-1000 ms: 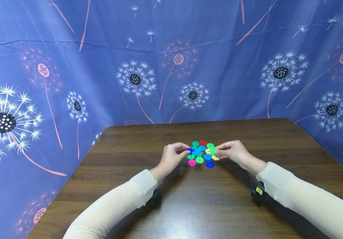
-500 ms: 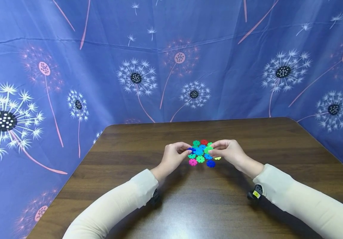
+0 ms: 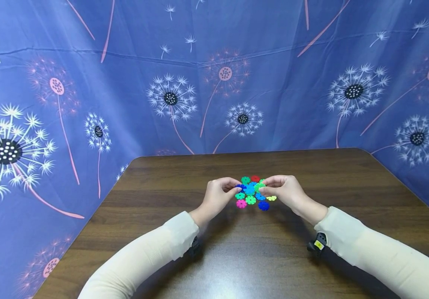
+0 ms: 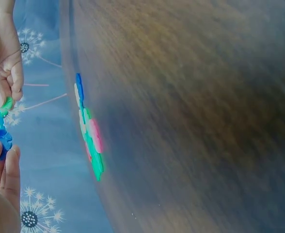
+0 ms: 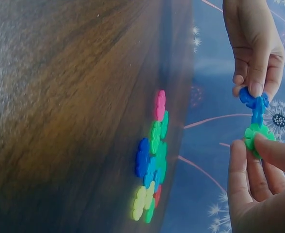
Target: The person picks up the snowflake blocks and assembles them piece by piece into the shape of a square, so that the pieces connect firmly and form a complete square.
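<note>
- Two hands in head view, raised above a brown wood-grain table (image 3: 244, 249).
- Left hand (image 3: 216, 197): thumb and fingertips pinched together on a dark blue, flower-shaped, notched plastic disc (image 3: 241, 188).
- Right hand (image 3: 288, 191): same kind of pinch, on a bright green, flower-shaped, notched plastic disc (image 3: 260, 186).
- Light blue, flower-shaped, notched plastic disc (image 3: 250, 189) sits between those two, clear of the fingers.
- Loose discs of the same shape lie on the table around and below the held ones; in sight: pink disc (image 3: 241, 204) and red disc (image 3: 255, 179), plus yellow disc (image 3: 271, 198), partly hidden. Others are greens and blues.
- Cream sleeves (image 3: 151, 249) on both arms; blue dandelion-print cloth (image 3: 282, 83) behind the table.
- Left wrist view: left hand at lower left has the dark blue disc, light blue disc rises from it towards the green one in the right hand. Loose discs show edge-on, well apart from the held pieces.
- Right wrist view: light blue disc edge-on, touching dark blue at one end and bright green at the other. Slot depth: can't tell. Both pinches visible.
</note>
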Motion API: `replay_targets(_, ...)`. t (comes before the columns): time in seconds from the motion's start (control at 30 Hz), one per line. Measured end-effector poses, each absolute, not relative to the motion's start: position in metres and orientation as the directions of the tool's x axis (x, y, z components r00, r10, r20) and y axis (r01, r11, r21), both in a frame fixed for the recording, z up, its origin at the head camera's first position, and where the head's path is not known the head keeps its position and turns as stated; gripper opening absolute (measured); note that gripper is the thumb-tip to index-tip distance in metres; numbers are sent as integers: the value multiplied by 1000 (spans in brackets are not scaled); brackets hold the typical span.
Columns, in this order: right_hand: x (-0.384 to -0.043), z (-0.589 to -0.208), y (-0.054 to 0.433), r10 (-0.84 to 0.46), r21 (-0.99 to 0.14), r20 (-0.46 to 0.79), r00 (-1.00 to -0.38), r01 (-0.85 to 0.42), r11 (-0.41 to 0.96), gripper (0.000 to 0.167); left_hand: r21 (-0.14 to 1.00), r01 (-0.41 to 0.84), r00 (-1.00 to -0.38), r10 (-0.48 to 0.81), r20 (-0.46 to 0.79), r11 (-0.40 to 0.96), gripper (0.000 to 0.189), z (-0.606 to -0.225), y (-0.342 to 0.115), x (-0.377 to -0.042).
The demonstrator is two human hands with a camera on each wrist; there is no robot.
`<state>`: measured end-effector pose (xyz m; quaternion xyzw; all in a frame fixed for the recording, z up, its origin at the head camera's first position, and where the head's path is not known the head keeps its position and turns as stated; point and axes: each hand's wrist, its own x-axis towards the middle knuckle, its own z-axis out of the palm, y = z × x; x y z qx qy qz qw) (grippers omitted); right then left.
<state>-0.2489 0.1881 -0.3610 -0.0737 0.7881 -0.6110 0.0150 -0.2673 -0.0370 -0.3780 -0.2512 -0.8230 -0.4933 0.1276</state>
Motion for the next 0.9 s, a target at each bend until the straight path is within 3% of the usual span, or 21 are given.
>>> replay_targets(0.9, -250, -366, 178, -106, -981, 41, -993, -60, 185, 32, 710, 565, -825, 258, 503, 421, 7, -378, -35, -267)
